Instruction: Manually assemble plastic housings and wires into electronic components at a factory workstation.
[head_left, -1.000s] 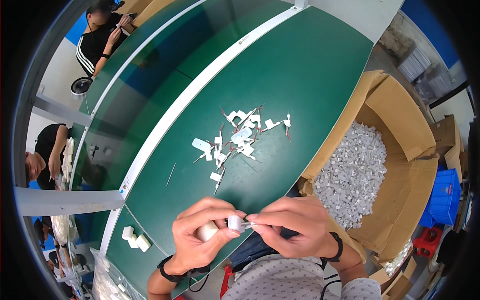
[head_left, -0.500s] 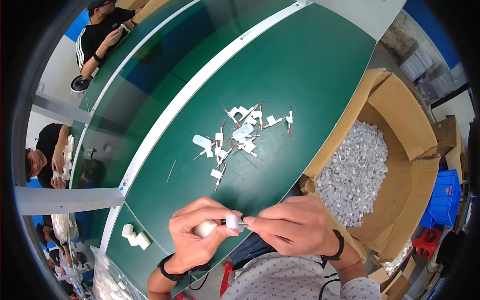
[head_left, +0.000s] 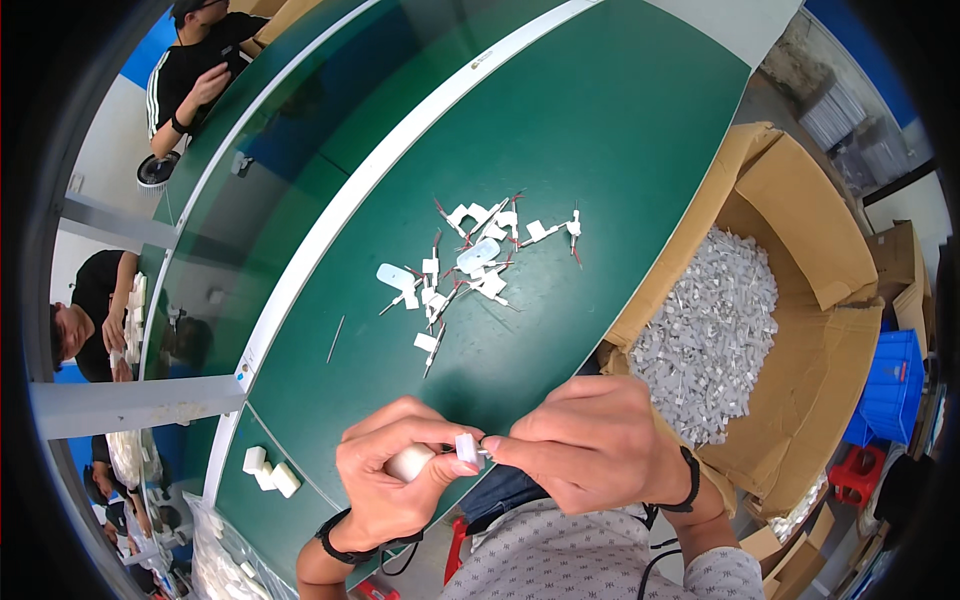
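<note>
Between the thumb and index finger of my left hand point(head_left: 390, 475) is a small white plastic block point(head_left: 467, 448). A second, rounded white block point(head_left: 410, 462) sits inside the curled fingers of that hand. My right hand point(head_left: 590, 445) pinches a thin metal pin point(head_left: 484, 451) at the right side of the small block; how deep the pin reaches into it is hidden. Farther off on the green table lies a loose cluster of white plastic parts point(head_left: 490, 284) with metal rods and red wires. Two pale translucent oval pieces point(head_left: 478, 255) lie among them.
A thin metal rod point(head_left: 335, 338) lies left of the cluster. Several white blocks point(head_left: 285, 480) and a clear plastic bag point(head_left: 225, 550) are at the near left. To the right stands an open cardboard box point(head_left: 820, 380) full of small grey-white parts point(head_left: 710, 335). Co-workers sit beyond the white rail point(head_left: 330, 200).
My right fingertips have moved in closer to the small white block, and less of the pin shows. My left hand keeps its hold. The whole view has shifted slightly.
</note>
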